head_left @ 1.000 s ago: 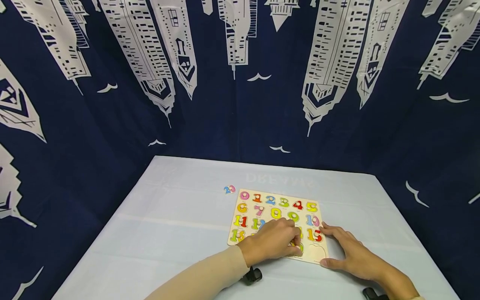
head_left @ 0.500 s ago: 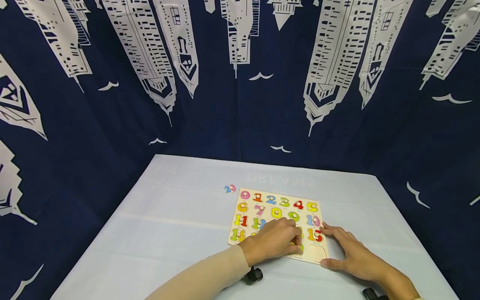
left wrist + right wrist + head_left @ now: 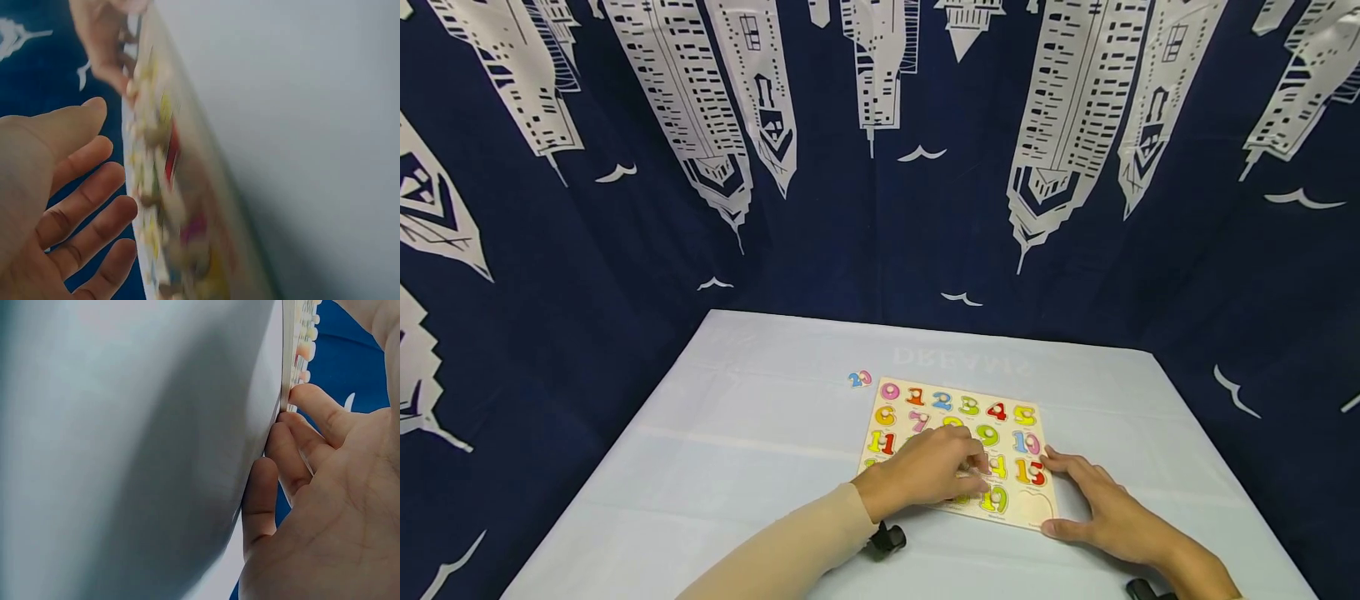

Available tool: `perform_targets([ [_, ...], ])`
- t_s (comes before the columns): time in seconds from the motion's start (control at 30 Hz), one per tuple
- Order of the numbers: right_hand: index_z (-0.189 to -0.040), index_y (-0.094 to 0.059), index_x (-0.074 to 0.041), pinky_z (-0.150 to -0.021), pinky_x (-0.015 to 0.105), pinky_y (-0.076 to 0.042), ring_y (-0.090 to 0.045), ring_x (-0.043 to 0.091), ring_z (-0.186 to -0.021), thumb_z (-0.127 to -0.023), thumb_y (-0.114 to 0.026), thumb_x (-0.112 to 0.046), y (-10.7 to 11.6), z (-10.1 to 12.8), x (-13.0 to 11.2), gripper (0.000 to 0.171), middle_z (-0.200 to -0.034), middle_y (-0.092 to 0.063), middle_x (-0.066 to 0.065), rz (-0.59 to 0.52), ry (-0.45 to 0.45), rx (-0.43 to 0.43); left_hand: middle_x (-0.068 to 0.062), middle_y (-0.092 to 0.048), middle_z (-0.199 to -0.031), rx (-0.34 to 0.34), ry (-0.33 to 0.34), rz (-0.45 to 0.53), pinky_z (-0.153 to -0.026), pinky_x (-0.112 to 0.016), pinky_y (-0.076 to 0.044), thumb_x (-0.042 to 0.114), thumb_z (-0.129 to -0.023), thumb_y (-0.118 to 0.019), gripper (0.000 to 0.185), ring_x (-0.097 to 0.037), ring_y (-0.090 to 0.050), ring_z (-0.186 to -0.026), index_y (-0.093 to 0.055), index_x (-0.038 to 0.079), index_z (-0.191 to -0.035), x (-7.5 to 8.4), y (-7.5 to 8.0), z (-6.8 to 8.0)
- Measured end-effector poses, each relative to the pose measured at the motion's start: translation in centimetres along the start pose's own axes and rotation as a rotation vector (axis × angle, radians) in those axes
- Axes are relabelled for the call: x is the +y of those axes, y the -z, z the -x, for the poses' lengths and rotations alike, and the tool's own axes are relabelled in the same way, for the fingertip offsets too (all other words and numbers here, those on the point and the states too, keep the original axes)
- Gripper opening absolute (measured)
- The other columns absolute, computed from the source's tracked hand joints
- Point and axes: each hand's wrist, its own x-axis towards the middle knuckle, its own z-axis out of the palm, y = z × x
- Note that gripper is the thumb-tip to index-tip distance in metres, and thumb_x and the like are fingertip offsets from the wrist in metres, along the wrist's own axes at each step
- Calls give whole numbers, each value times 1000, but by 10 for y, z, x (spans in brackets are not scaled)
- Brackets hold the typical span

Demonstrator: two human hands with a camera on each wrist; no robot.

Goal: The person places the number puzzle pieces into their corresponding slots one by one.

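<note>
- A staged recording booth rather than a lived-in room: a dark blue curtain point(image 3: 880, 208) printed with white skyscrapers and birds closes off the back and both sides.
- One surface point(image 3: 737, 442) under a pale cloth fills the space.
- A child's wooden number puzzle point(image 3: 958, 450) lies on it, with one loose piece point(image 3: 860, 378) beside it.

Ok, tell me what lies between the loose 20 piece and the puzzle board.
Only bare tablecloth in the head view: the 20 piece lies just off the puzzle board.
</note>
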Motion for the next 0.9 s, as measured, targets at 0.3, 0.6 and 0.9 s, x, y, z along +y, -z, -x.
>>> perform_targets([
  [0.3, -164, -58, -16, -120, 81, -46, -50, 51, -158, -87, -100, -55, -1, 1, 0, 97, -183, -49, 20, -5, -2, 0, 5, -80, -136, 86, 148, 55, -107, -33, -63, 46, -109, -84, 38, -13, -74, -121, -81, 26, -141, -43, 30, 13],
  [0.6, -164, -58, -18, -121, 82, -45, -49, 51, -159, -87, -99, -58, -1, -1, 0, 97, -184, -48, 19, -2, -16, -10, -5, -76, -143, 190, 305, 91, -118, -55, -56, 40, -108, -85, 39, -29, -70, -137, -82, 18, -140, -103, 54, 34],
  [0.9, -163, -58, -18, -121, 83, -45, -49, 51, -159, -87, -100, -57, 0, 1, 0, 95, -183, -49, 18, -11, 1, -1, -12, -77, -135, 287, 434, 63, -116, -56, -59, 33, -105, -89, 41, -29, -73, -123, -81, 14, -140, -149, 61, 42],
])
